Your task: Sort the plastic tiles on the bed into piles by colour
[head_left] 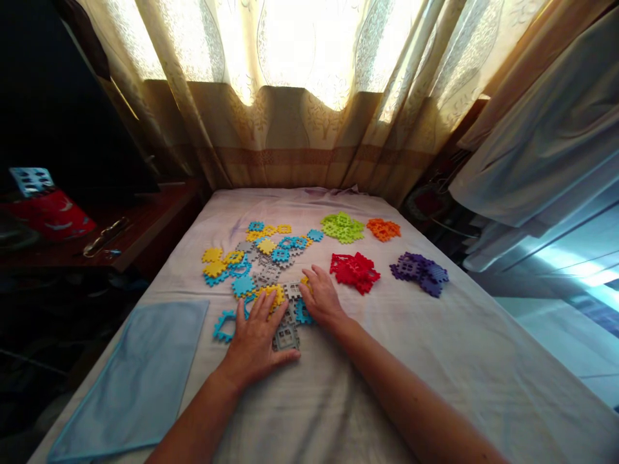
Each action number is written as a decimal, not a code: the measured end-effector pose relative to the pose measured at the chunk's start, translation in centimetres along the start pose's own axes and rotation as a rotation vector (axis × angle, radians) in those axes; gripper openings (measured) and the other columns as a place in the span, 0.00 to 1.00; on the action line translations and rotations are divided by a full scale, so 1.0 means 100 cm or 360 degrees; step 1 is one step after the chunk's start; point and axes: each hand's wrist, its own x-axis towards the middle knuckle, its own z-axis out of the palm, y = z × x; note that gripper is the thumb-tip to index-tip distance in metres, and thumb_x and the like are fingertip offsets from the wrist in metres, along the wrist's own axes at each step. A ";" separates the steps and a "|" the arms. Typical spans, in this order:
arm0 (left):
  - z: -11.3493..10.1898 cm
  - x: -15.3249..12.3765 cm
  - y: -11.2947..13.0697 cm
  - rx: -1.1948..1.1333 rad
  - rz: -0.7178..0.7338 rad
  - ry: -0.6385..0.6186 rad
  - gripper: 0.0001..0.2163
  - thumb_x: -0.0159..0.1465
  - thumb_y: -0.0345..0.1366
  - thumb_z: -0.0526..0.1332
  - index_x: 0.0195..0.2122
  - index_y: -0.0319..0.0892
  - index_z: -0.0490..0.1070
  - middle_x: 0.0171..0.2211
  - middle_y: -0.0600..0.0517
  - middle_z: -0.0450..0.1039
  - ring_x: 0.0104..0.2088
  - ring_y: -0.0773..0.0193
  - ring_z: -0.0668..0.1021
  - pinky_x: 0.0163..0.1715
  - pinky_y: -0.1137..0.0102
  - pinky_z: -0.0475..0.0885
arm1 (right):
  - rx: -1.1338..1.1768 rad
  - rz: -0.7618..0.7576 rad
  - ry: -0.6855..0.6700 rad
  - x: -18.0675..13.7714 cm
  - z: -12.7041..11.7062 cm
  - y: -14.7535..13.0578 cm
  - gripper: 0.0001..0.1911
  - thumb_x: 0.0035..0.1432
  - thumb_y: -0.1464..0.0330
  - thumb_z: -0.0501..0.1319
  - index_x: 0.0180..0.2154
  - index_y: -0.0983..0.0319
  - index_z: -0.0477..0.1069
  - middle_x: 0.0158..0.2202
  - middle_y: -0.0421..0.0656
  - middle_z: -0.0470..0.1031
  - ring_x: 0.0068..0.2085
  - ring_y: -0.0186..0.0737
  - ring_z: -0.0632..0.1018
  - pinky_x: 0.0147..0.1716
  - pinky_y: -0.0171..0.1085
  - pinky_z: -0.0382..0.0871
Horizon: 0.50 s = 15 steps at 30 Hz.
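My left hand (pixel 258 335) lies spread over blue, yellow and grey toothed plastic tiles, its fingers apart. Under its fingertips is a yellow tile (pixel 275 293), and a grey window tile (pixel 286 336) lies beside the thumb. My right hand (pixel 320 298) rests with fingers extended at the right edge of the same mixed pile, over a blue tile (pixel 302 312). Between the hands is a pale grey window tile (pixel 293 290). A blue frame tile (pixel 224 327) lies left of my left hand. More mixed tiles spread beyond, including a flat blue one (pixel 242 286).
Sorted piles lie to the right: light green tiles (pixel 342 227), orange tiles (pixel 383 229), red tiles (pixel 355 272) and purple tiles (pixel 420 273). A light blue cloth (pixel 140 374) lies at the left on the sheet-covered table (pixel 387 386). Curtains (pixel 290 129) hang behind.
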 end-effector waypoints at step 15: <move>0.022 0.042 -0.021 0.0243 -0.0444 0.0465 0.35 0.65 0.51 0.58 0.67 0.35 0.53 0.66 0.33 0.57 0.65 0.44 0.63 0.63 0.48 0.57 | -0.0379 0.0514 -0.0003 0.142 0.018 0.025 0.25 0.68 0.59 0.51 0.60 0.63 0.68 0.62 0.57 0.65 0.61 0.53 0.67 0.60 0.48 0.58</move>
